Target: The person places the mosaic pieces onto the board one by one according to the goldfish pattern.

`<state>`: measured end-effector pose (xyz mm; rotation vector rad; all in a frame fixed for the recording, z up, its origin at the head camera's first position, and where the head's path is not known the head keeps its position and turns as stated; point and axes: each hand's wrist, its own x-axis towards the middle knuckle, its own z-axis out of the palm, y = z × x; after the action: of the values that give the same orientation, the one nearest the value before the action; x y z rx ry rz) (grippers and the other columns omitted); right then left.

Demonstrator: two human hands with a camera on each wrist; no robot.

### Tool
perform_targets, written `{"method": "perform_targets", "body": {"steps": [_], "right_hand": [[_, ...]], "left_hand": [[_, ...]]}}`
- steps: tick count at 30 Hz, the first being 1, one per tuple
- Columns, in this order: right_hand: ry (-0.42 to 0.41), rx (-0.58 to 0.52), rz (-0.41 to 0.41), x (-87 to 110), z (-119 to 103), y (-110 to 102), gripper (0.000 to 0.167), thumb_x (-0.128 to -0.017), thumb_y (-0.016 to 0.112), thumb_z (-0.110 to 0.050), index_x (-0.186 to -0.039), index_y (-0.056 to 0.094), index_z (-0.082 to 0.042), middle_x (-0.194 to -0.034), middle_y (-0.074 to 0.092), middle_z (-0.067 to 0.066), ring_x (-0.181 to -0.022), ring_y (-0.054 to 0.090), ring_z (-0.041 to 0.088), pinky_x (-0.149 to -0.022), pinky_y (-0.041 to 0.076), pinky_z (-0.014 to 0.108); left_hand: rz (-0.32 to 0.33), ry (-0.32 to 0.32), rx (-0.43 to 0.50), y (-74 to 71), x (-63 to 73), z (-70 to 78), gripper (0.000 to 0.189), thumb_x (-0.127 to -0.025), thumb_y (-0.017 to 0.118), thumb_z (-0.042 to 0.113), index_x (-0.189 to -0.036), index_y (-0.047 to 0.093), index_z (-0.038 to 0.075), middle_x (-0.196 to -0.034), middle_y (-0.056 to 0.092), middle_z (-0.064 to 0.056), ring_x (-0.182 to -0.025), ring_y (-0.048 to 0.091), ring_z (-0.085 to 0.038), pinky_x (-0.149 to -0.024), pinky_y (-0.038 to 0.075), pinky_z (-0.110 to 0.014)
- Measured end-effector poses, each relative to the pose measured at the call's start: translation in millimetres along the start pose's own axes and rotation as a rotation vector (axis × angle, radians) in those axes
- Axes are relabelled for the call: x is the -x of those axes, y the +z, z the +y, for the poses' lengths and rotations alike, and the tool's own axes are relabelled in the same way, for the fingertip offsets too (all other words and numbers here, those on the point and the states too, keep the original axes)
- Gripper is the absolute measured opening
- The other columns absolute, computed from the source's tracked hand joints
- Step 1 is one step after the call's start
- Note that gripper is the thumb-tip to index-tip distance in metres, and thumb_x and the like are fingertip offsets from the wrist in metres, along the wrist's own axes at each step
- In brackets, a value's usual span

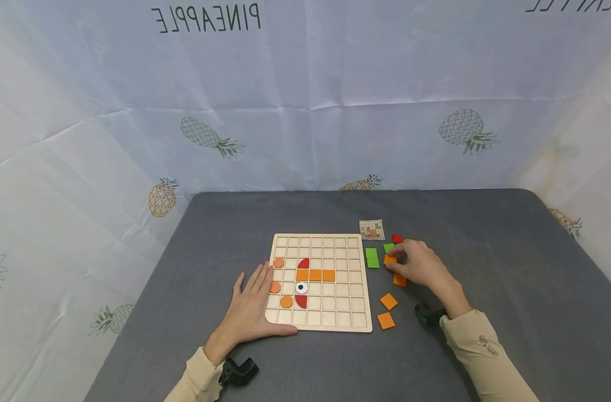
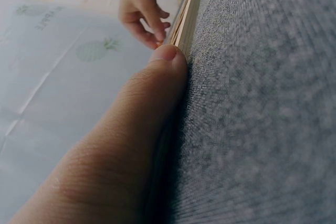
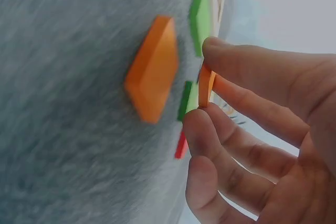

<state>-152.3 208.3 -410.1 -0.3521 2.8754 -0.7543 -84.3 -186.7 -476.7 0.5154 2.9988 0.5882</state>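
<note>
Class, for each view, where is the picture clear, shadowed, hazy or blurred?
Head: the board grid reads clearly; left wrist: dark shadow beside the left hand, backdrop hazy; right wrist: tabletop blurred, backdrop washed out.

Small curtained-off tabletop nook, pale pineapple-print cloth [image 1: 310, 148] on three sides, dark grey table [image 1: 461, 234], kind of building unclear

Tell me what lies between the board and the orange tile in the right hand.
Green tiles lie on the dark table between the board and the orange tile that the right hand pinches; the head view shows this.
</note>
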Motion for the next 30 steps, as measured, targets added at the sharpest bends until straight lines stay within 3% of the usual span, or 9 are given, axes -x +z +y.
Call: {"method": "perform_targets", "body": {"steps": [7, 17, 22, 27, 30], "right_hand": [[-0.096, -0.020, 0.034, -0.3, -16, 1, 0.024, -0.095, 0.083, -0.012, -0.113, 0.082, 0.003, -0.105, 0.079, 0.020, -0.080, 0.067, 0.021, -0.065, 0.055, 0.034], [-0.178, -0.090, 0.043, -2.2, -40, 10, 0.024, -0.094, 0.084, -0.010, -0.113, 0.082, 0.004, -0.098, 0.079, 0.017, -0.058, 0.051, 0.012, -0.056, 0.042, 0.025], [-0.214, -0.103, 0.022, -5.6, -54, 16, 0.022, -0.093, 0.085, -0.009, -0.111, 0.082, 0.003, -0.091, 0.080, 0.013, -0.062, 0.055, 0.010, -0.056, 0.045, 0.024], [-0.244, -0.091, 0.006, -7.3, -69, 22, 0.021, -0.093, 0.085, -0.010, -0.111, 0.083, 0.000, -0.100, 0.079, 0.013, -0.075, 0.063, 0.013, -0.062, 0.049, 0.024], [-0.245, -0.098, -0.016, -8.2, -77, 26, 0.021, -0.092, 0.085, -0.011, -0.111, 0.084, -0.002, -0.104, 0.079, 0.014, -0.075, 0.064, 0.012, -0.062, 0.050, 0.025]], "left_hand": [[-0.001, 0.003, 0.006, -1.1, 0.5, 0.0, 0.146, -0.067, 0.081, 0.081, -0.171, 0.023, -0.003, -0.180, 0.023, -0.022, -0.168, 0.025, -0.043, -0.128, 0.014, -0.077], [0.020, 0.015, 0.000, 1.1, 1.3, -2.1, 0.146, -0.067, 0.081, 0.083, -0.171, 0.024, -0.003, -0.179, 0.026, -0.023, -0.168, 0.027, -0.043, -0.127, 0.016, -0.076], [0.032, 0.022, 0.000, 1.5, 2.0, -2.6, 0.147, -0.067, 0.080, 0.085, -0.170, 0.025, -0.004, -0.179, 0.027, -0.023, -0.167, 0.028, -0.043, -0.127, 0.016, -0.076], [0.027, 0.017, -0.004, 1.1, 2.1, -1.8, 0.146, -0.067, 0.080, 0.085, -0.170, 0.026, -0.004, -0.179, 0.027, -0.023, -0.167, 0.028, -0.043, -0.128, 0.016, -0.076], [0.018, 0.011, -0.012, 0.9, 1.8, -1.1, 0.146, -0.067, 0.080, 0.084, -0.170, 0.025, -0.004, -0.179, 0.027, -0.023, -0.167, 0.028, -0.043, -0.128, 0.016, -0.076]]}}
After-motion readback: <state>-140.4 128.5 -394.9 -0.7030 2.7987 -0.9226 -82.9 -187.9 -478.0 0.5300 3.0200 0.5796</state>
